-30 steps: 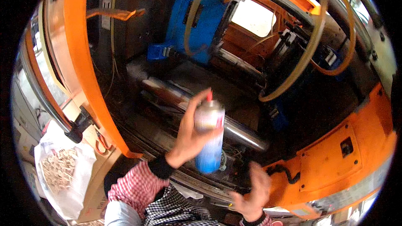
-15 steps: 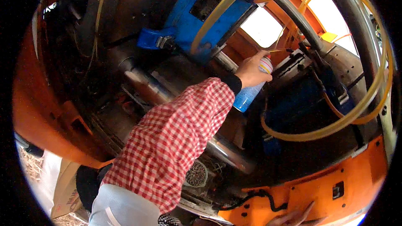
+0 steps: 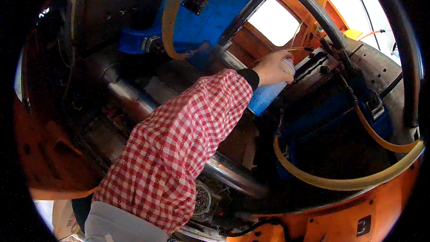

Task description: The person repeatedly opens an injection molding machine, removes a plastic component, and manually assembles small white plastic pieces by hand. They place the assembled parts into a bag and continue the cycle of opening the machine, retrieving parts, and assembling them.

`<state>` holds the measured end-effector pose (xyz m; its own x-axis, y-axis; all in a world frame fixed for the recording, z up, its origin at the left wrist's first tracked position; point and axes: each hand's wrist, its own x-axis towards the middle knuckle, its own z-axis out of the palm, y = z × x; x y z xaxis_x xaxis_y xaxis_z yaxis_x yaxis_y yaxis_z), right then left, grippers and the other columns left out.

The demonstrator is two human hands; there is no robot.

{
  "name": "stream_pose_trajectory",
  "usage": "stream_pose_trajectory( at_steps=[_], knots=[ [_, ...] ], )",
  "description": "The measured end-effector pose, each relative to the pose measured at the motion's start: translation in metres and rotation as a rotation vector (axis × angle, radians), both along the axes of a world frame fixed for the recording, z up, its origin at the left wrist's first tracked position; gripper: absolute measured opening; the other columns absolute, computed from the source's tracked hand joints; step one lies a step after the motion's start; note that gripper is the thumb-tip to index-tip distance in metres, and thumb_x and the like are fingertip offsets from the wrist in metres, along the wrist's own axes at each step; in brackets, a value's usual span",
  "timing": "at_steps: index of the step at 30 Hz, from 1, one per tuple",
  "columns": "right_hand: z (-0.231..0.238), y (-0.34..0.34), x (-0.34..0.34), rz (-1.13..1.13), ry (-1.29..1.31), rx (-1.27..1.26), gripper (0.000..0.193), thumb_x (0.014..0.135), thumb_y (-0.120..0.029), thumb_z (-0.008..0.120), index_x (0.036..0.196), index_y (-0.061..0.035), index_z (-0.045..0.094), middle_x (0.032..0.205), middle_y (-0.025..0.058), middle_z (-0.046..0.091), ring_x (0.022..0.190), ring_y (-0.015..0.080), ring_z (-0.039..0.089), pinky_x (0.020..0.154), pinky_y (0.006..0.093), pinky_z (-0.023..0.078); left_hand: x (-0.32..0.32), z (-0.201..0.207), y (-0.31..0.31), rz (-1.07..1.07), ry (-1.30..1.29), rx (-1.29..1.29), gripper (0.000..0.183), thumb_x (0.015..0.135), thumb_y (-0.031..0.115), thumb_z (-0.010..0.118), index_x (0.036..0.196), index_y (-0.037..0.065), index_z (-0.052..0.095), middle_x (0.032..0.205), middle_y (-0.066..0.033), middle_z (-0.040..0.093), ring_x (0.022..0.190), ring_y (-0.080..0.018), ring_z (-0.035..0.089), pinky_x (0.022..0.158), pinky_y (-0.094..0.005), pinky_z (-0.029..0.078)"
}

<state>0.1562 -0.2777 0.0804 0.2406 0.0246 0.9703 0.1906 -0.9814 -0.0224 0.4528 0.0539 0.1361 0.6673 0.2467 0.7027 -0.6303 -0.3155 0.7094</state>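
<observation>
My left hand (image 3: 270,68), at the end of a red-and-white checked sleeve (image 3: 174,139), is wrapped round a blue and white spray can (image 3: 265,97). The can tilts, its top towards the upper right, and its nozzle is mostly covered by my fingers. A thin yellowish line runs near the can's top to a dark machine block (image 3: 319,60); whether it joins the can I cannot tell. Just above my wrist stands a large blue machine plate (image 3: 183,22). My right hand is not in view.
Shiny metal bars (image 3: 235,175) cross the machine below and behind my arm. A yellow hose (image 3: 331,182) loops at the right, above an orange panel (image 3: 331,224). Near my sleeve sits a round container of small pellets (image 3: 201,199). A thick dark bar (image 3: 405,62) rises at far right.
The view has shifted, and the blue plate and hose appear further left and lower. My left hand still grips the can near the block. The hand at the lower right edge has left view.
</observation>
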Motion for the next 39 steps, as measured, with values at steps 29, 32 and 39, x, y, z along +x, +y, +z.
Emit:
stream_pose_trajectory(
  at_steps=[29, 32, 39],
  knots=[
    [0.001, -0.011, -0.005, 0.038, -0.075, -0.196, 0.031, 0.091, -0.016, 0.045, 0.113, 0.0025, 0.056, 0.112, 0.0259, 0.053, 0.096, 0.0334, 0.056, 0.086, 0.038, 0.047, -0.006, -0.022, 0.012, 0.085, 0.145, 0.233, 0.078, 0.06, 0.029, 0.073, 0.126, 0.0, 0.043, 0.11, -0.0242, 0.058, 0.102, -0.036, 0.057, 0.089, -0.0378, 0.046],
    [-0.002, -0.006, -0.006, 0.112, 0.014, 0.012, 0.033, 0.091, -0.023, 0.047, 0.112, 0.0007, 0.057, 0.117, 0.025, 0.051, 0.097, 0.0352, 0.055, 0.087, 0.0386, 0.046, -0.008, -0.031, 0.007, 0.082, 0.175, 0.283, 0.079, 0.059, 0.03, 0.073, 0.126, 0.001, 0.043, 0.11, -0.0248, 0.057, 0.103, -0.0367, 0.057, 0.09, -0.0381, 0.045],
    [-0.006, -0.015, -0.004, 0.119, 0.007, 0.018, 0.032, 0.091, -0.022, 0.05, 0.112, 0.001, 0.057, 0.106, 0.0216, 0.057, 0.088, 0.0327, 0.059, 0.079, 0.0351, 0.05, -0.004, 0.016, -0.012, 0.127, -0.169, 0.001, 0.073, 0.061, 0.025, 0.073, 0.124, 0.001, 0.044, 0.107, -0.0242, 0.059, 0.1, -0.0354, 0.057, 0.089, -0.0388, 0.045]
  ],
)
